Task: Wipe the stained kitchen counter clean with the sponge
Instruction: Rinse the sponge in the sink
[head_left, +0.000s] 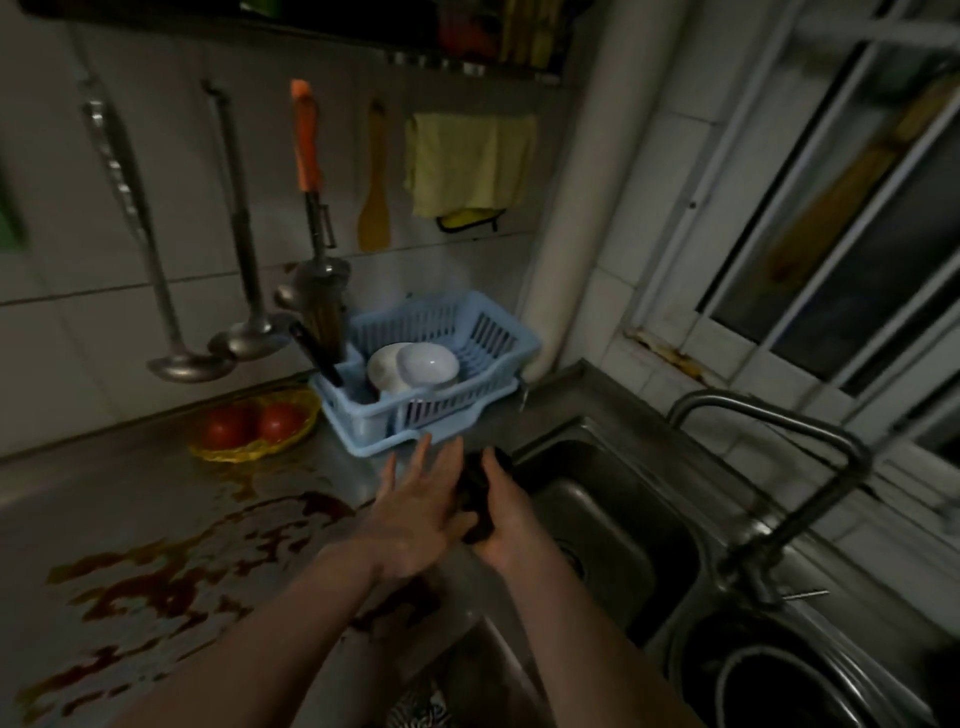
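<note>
A dark sponge (475, 493) sits between my two hands at the left rim of the sink. My right hand (511, 519) curls around it from the right. My left hand (415, 506) is spread flat, fingers apart, its palm against the sponge's left side. The steel counter (93, 499) on the left carries a wide dark red-brown stain (171, 571) in splashes and pools, running from near the fruit basket toward the front edge.
A steel sink (613, 525) with a bent tap (789, 467) lies to the right. A blue dish rack (431, 374) with white bowls stands behind my hands. A yellow basket of tomatoes (254, 431) sits at the back. Ladles hang on the tiled wall. A dark pot (779, 686) sits at bottom right.
</note>
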